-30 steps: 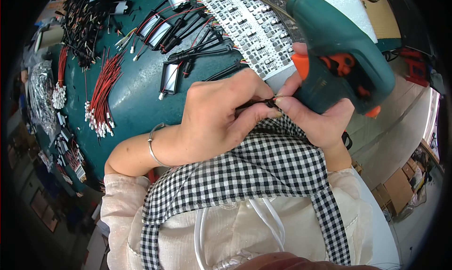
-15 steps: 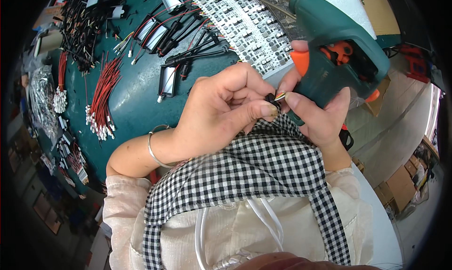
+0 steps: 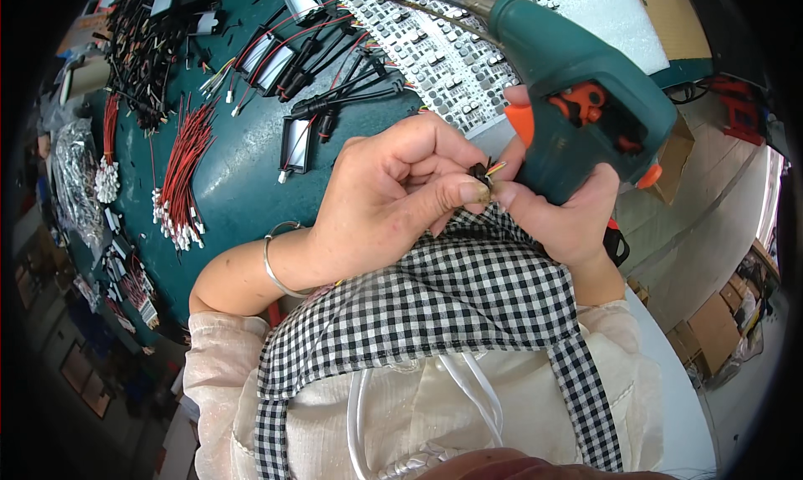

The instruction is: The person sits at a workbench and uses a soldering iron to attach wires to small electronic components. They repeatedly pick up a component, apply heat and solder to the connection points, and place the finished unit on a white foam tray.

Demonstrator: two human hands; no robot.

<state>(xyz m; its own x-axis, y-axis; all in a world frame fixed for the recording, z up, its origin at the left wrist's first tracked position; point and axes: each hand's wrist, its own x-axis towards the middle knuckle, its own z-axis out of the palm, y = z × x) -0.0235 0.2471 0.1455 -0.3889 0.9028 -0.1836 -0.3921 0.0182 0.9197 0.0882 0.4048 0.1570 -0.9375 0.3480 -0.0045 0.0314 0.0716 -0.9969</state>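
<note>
Left hand (image 3: 393,204): fingertips pinched on small wired connector (image 3: 483,174) | right hand (image 3: 556,216): wrapped around green glue gun (image 3: 577,103) | risk: hot nozzle nearby, possible burnt fingers.

Even, bright daylight falls on my hands (image 3: 435,204), strongest from a glowing doorway far to my right. Shadows beneath my fingers are soft. My hands look sharp; straight edges bend outward, and the picture's corners darken to black.
</note>
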